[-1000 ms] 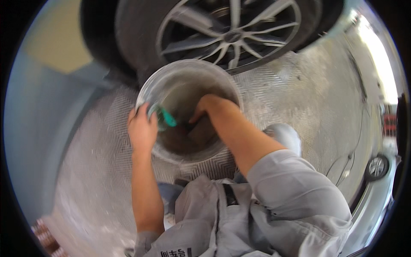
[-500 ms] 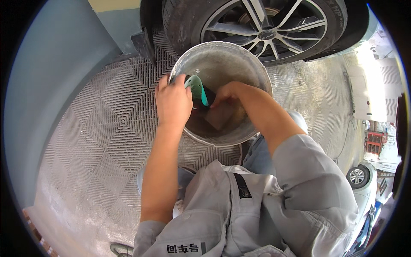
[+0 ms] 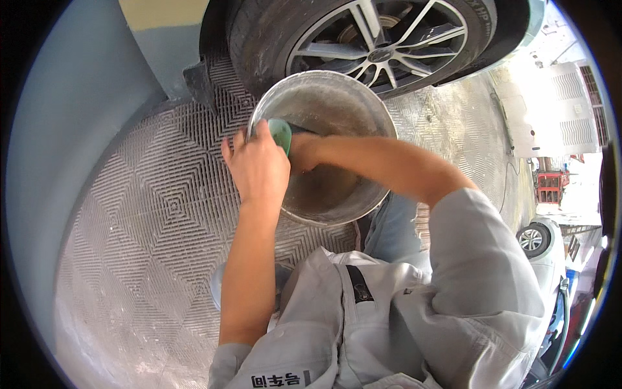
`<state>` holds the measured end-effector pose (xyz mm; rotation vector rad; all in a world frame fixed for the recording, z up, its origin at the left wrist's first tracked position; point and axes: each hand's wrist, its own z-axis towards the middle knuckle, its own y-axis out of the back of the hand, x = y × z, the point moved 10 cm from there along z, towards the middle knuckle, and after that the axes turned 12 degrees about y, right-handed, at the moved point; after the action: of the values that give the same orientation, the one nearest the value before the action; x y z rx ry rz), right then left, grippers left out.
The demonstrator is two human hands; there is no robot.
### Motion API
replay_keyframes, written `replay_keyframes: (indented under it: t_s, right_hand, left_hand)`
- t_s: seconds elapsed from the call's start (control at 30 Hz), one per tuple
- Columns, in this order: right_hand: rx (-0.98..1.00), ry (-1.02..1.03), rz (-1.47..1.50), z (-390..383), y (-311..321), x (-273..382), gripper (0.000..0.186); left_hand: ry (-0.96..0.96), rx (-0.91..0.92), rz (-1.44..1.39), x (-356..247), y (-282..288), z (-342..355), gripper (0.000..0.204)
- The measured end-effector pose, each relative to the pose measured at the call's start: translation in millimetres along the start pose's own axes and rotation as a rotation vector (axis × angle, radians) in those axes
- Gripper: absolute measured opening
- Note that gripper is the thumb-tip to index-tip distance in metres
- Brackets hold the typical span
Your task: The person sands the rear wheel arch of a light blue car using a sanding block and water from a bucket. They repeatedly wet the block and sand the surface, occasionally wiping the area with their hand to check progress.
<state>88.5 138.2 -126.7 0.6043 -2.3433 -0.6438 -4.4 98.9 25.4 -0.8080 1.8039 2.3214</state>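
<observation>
palm-down left hand [image 3: 261, 167] grips a green piece [image 3: 280, 134]; right hand [image 3: 308, 152] reaches into bucket [image 3: 353, 100], grip unclear.

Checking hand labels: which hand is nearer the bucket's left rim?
Left. The left hand is at the bucket's left rim; the right hand is in the bucket's opening, farther right.

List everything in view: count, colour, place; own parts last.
Bucket: one, grey, centre
Curved piece: one, green, bucket's left side
Near wheel: one, black and silver, beyond bucket
Flap: one, black, beside near wheel
Wall: one, grey-blue and yellow, left
Floor: one, grey, under bucket
Panel: one, white, far right
Rack: one, red, far right
Far car: one, pale, right
Far wheel: one, black, silver, on far car
Shirt: one, grey, lower middle
Jeans: one pair, blue, below bucket
Left hand: one, bare, at curved piece
Right hand: one, bare, inside bucket
</observation>
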Motion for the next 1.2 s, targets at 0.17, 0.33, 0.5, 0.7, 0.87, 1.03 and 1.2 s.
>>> replay_keyframes:
  t_s: [0.17,0.33,0.5,0.7,0.87,1.03,1.2]
  right_hand:
    - [-0.245,-0.101,0.124,53.5,-49.0,-20.8,0.056]
    - [-0.673,-0.405,0.526,89.6,-69.8,-82.5,0.036]
    - [-0.129,-0.140,-0.341,124.9,-68.1,-57.6,0.032]
    - [0.090,-0.051,-0.241,97.1,-101.0,-71.7,0.037]
    - [0.191,0.062,-0.046,93.3,-117.1,-66.3,0.043]
    - [0.153,0.272,0.132,88.2,-69.0,-36.3,0.051]
    - [-0.108,0.494,0.227,24.5,15.4,4.6,0.067]
  left_hand:
    - [0.013,0.059,0.071,-2.1,2.1,-3.2,0.031]
    - [0.048,0.248,0.202,-4.8,-4.4,-1.6,0.042]
    - [0.065,0.251,0.221,-5.7,-5.1,0.7,0.045]
    - [0.056,0.202,0.183,-2.2,-7.6,-3.0,0.043]
    - [0.038,0.142,0.141,1.2,-9.5,1.2,0.036]
    - [0.006,0.107,0.099,8.8,-14.7,7.7,0.031]
    - [0.043,0.108,0.036,20.9,-20.2,12.1,0.026]
